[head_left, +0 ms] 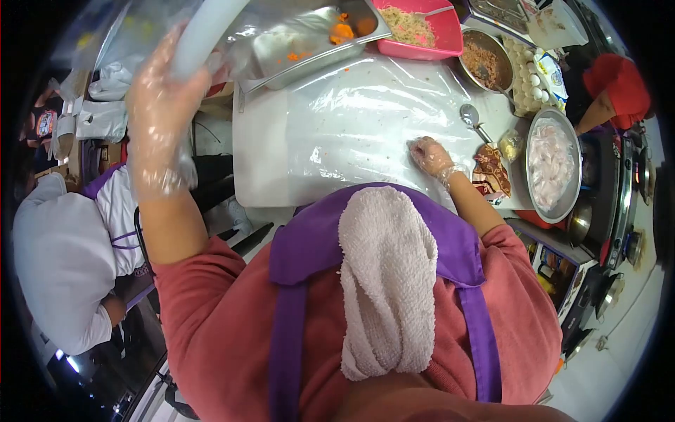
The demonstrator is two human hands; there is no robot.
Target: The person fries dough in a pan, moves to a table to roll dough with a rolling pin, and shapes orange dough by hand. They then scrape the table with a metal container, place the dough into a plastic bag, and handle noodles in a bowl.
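My left hand, in a clear plastic glove, is raised at the upper left. Its fingers are closed around a long, whitish, smooth plastic piece that runs off the top edge; its full shape is cut off. Resting on the clear plastic sheet that covers the table is my right hand, also gloved, with curled fingers. Whatever may be inside those fingers is hidden. Right of it lie a patterned brown cloth and a metal spoon.
A steel tray with orange bits stands behind, beside a pink basin of shredded food. Further right are a pot of mince, an egg carton and a steel bowl of pale pieces. People stand at both sides.
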